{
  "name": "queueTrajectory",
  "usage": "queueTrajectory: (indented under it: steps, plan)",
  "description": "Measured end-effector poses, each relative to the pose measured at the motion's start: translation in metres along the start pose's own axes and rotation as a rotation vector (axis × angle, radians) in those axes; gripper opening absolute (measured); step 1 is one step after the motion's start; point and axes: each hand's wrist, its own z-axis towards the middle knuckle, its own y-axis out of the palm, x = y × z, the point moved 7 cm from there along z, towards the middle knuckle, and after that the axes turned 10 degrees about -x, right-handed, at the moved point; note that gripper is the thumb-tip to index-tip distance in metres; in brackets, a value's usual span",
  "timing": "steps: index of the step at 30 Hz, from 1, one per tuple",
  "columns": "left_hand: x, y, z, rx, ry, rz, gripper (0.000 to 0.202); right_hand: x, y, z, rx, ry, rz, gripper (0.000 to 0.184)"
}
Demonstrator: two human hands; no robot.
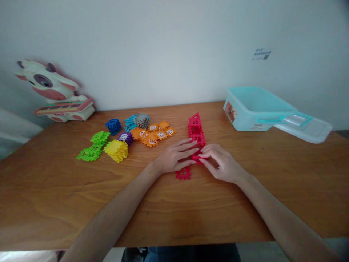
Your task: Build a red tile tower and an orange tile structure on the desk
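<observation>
A row of red interlocking building tiles (195,125) stands on the table in front of me, joined into a narrow box-like structure with a pointed far end. My left hand (177,156) lies along its left side, fingers stretched out and touching the near part. From the right, my right hand (222,162) pinches the near end of the structure between thumb and fingers. The tile at the fingertips is partly hidden. One loose flat red tile (183,173) lies below my left hand, partly covered by it.
Left of my hands lie piles of orange tiles (152,134), yellow tiles (116,150), green tiles (94,147), purple, blue and grey tiles. A turquoise bin (245,122) with a clear lid (305,127) stands at the back right. A cow-shaped toy keyboard (62,96) sits at the back left.
</observation>
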Motion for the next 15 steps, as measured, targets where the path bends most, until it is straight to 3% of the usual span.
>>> queueTrajectory:
  steps: [15]
  plan:
    - [0.0024, -0.0004, -0.0002, 0.01, -0.004, 0.032, 0.059, -0.0008, -0.0021, 0.0017, -0.003, 0.001, -0.005, 0.018]
